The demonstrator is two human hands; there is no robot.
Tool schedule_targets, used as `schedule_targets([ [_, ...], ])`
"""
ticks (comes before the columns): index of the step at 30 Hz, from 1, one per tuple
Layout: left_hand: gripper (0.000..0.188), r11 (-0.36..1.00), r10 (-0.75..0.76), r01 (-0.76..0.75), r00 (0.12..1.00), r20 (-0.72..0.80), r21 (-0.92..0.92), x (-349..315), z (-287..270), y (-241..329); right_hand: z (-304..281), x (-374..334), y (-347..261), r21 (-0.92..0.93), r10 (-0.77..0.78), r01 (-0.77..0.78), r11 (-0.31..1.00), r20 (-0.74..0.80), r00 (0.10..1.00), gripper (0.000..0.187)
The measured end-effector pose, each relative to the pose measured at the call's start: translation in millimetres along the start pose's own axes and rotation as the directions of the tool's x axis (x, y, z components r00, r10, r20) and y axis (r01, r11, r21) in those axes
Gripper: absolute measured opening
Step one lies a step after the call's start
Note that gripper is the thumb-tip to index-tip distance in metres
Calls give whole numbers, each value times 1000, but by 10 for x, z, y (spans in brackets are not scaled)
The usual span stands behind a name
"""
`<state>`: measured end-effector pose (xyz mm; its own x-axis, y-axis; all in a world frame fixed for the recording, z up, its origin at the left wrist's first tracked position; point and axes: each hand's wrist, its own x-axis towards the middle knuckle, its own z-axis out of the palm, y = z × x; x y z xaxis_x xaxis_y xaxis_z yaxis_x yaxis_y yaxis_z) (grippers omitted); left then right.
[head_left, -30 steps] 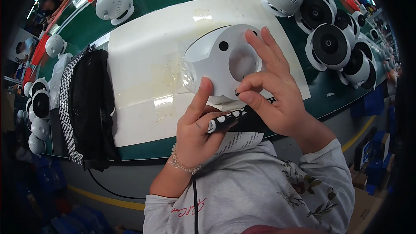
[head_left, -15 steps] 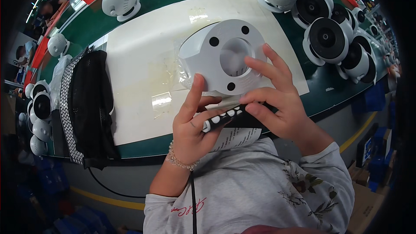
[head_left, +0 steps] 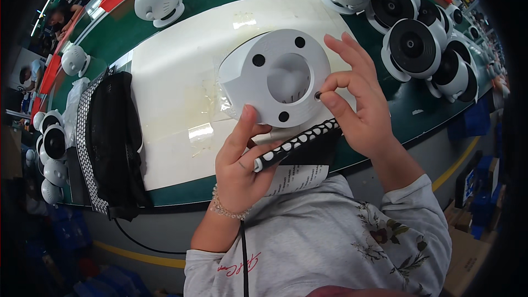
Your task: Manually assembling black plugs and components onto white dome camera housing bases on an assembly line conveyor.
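Over the desk (head_left: 184,191), a very small pinch

On the left, the left hand (head_left: 236,173) was curled round a spotted strip (head_left: 297,142), its thumb tip at the edge of a white gadget (head_left: 256,88). The gadget lay in the middle, on the pale mat (head_left: 170,110). If that thumb slipped, its round body could have rolled. On the right, the right hand (head_left: 360,110) had thumb and finger squeezed together on a little black dot (head_left: 318,95). A weak squeeze could have dropped it. Half a second before, that hand was lower, by the strip's end.
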<state>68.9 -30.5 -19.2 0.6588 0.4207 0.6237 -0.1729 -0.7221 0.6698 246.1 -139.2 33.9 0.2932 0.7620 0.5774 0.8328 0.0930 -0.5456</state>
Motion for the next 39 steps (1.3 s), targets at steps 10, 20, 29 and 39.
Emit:
schedule_targets([
  [10, 26, 999, -38, 37, 999, -25, -40, 25, 14, 40, -108, -200, 26, -574, -310, 333, 748, 141, 940, 33],
  [20, 21, 984, -131, 134, 991, 36, -114, -24, -182, 85, -148, 992, -74, -14, -247, 281, 959, 437, 865, 31],
  [29, 34, 822, -520, 509, 854, 25, -255, -113, -614, 89, 220, 1924, 395, 297, 199, -296, 908, 314, 928, 22],
  [39, 36, 837, -487, 493, 869, 86, -239, -155, -722, 21, 1192, 2229, 1880, -651, -108, 60, 756, -34, 994, 10],
])
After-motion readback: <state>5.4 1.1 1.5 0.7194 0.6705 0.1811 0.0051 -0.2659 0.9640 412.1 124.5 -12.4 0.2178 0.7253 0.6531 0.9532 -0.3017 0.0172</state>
